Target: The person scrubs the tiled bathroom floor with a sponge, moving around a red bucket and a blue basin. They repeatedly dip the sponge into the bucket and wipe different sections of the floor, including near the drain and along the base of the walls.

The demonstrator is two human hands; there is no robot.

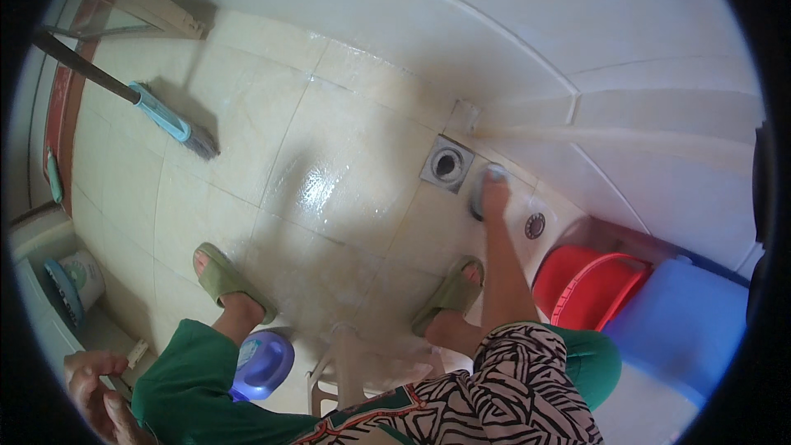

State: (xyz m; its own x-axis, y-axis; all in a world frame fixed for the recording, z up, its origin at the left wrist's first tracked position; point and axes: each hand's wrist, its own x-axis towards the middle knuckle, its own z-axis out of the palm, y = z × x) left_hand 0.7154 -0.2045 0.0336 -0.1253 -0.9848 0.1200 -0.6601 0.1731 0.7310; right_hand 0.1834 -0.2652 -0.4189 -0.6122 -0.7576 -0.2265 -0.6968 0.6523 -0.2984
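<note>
My right hand point(496, 188) reaches down to the tiled floor near the wall, closed around a blurred grey item point(477, 201), too unclear to name. Just left of it lies a square metal floor drain point(433, 169) with a dark round hole in its middle. To the right of the hand, a round slotted drain cover point(535, 226) rests on the tiles. Low at the left of the view, my left hand point(99, 392) hangs beside my knee, fingers loosely bent and apart, with nothing in it.
Wet tiles point(321, 188) shine in the middle. A broom point(164, 117) stands at the upper left. A red bucket point(568, 278) and a blue container point(680, 321) stand at the right. A purple plastic container point(272, 364) is beside my left foot, near a plastic stool point(346, 371).
</note>
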